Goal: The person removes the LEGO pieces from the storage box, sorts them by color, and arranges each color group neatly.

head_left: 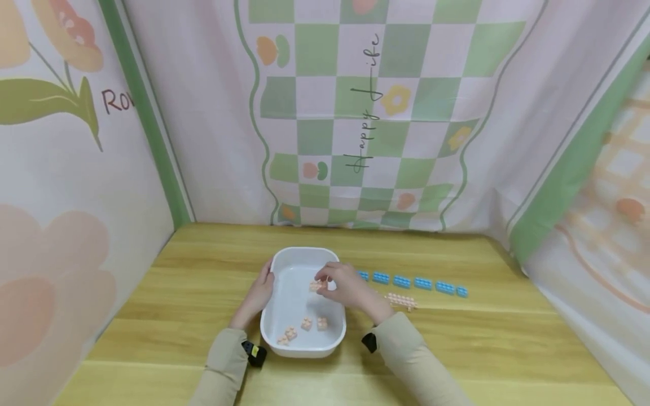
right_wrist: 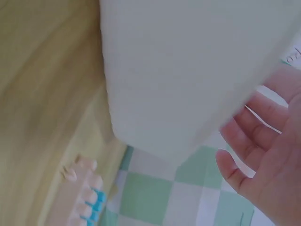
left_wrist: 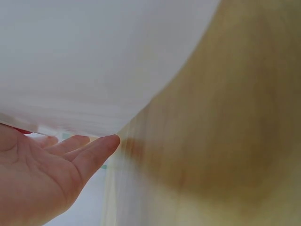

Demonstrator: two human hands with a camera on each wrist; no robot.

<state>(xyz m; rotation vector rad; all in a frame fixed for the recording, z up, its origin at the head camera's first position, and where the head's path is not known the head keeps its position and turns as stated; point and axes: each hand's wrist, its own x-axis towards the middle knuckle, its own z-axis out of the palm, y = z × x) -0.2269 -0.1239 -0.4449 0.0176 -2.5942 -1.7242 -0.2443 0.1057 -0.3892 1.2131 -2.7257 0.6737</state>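
Observation:
A white plastic tub (head_left: 303,351) stands on the table before me. My left hand (head_left: 261,292) is at its left wall; in the left wrist view the fingers (left_wrist: 96,155) lie nearly straight just below the rim. My right hand (head_left: 347,285) reaches over the right rim, its thumb and fingertips pinching a pale pink toy building brick (head_left: 316,286) above the tub's floor. Near the tub's front lie several loose pink bricks (head_left: 307,323). From the right wrist view, the tub's wall (right_wrist: 188,70) hides the pinched brick and part of the right hand's fingertips.
Right of the tub, several blue building bricks (head_left: 402,281) form a row, partly behind my right hand. A joined pink brick piece (head_left: 402,300) lies in front of them. Patterned curtains (head_left: 315,135) hang behind the wooden table (head_left: 203,254) and along its sides.

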